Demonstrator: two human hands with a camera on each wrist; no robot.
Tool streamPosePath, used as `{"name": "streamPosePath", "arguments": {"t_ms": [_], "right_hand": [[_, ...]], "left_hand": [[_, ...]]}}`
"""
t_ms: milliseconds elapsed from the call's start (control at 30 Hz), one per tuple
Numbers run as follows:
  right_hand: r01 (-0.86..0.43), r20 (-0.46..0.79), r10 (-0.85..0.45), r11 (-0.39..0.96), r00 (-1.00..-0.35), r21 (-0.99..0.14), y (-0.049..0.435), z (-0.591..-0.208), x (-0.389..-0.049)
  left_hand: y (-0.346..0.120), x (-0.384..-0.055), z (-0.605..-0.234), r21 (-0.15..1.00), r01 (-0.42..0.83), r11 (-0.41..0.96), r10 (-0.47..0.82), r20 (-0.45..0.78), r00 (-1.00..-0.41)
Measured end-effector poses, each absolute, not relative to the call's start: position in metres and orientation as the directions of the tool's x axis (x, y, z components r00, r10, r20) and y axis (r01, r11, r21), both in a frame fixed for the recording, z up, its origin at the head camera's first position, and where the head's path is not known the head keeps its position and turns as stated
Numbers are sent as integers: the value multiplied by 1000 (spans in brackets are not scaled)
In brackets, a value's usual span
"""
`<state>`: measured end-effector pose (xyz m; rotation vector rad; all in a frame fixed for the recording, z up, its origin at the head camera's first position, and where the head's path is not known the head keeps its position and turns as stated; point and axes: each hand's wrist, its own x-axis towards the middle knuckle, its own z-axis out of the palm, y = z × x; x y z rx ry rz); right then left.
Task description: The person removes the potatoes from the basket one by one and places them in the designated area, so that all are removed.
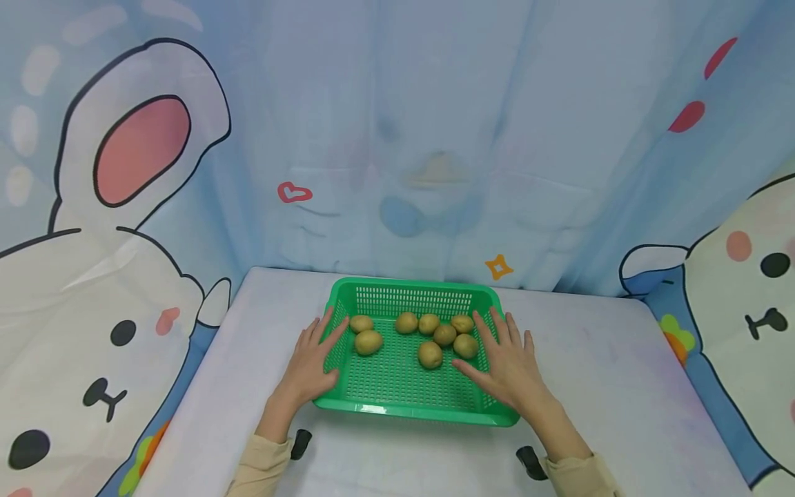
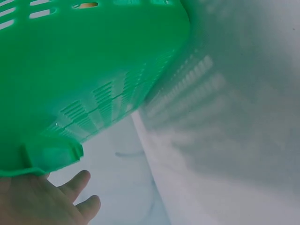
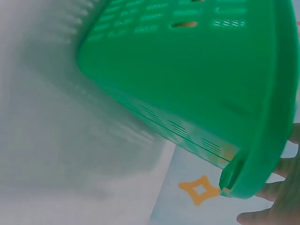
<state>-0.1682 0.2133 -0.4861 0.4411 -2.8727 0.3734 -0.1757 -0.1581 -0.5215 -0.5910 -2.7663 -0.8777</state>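
Note:
A green plastic basket [image 1: 416, 413] with slotted walls stands on the table and holds several small yellow-brown potatoes [image 1: 368, 342]. Two potatoes lie at its left; the others gather from the middle to the right. Fingers spread, my left hand [image 1: 308, 366] is over the left rim. My right hand [image 1: 511, 366] spreads in the same way over the right rim, its thumb reaching inward near a potato [image 1: 466, 346]. Seen from the left wrist, the hand [image 2: 42, 201] is at the rim beside the basket's outer wall [image 2: 93, 61]. In the right wrist view, fingers [image 3: 269, 191] show beyond the rim.
The basket rests on a white-covered table [image 1: 621, 386]. Behind it hangs a light blue curtain [image 1: 435, 90] printed with cartoon animals and small shapes, meeting the table's back edge. Beige sleeves [image 1: 261, 466] cover the forearms, with a small black piece [image 1: 301, 444] near each wrist.

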Motion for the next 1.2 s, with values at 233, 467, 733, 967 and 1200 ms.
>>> {"name": "streamPosePath", "arguments": {"t_ms": [233, 467, 733, 967, 1200], "right_hand": [[-339, 251, -284, 915, -925, -217, 214, -481, -173], [-355, 228, -304, 907, -925, -227, 214, -478, -181], [-401, 177, -361, 852, -915, -337, 215, -473, -195], [-393, 104, -395, 778, -913, -489, 219, -469, -209], [-407, 99, -437, 699, -894, -587, 219, -465, -226]], "left_hand": [[-160, -173, -520, 588, 414, 695, 308, 277, -910], [-158, -173, -525, 672, 385, 632, 267, 276, -923], [-159, -172, -527, 681, 391, 618, 261, 292, -920], [-159, -172, -528, 700, 380, 605, 260, 278, -925], [-157, -174, -528, 727, 360, 584, 256, 256, -932]]}}
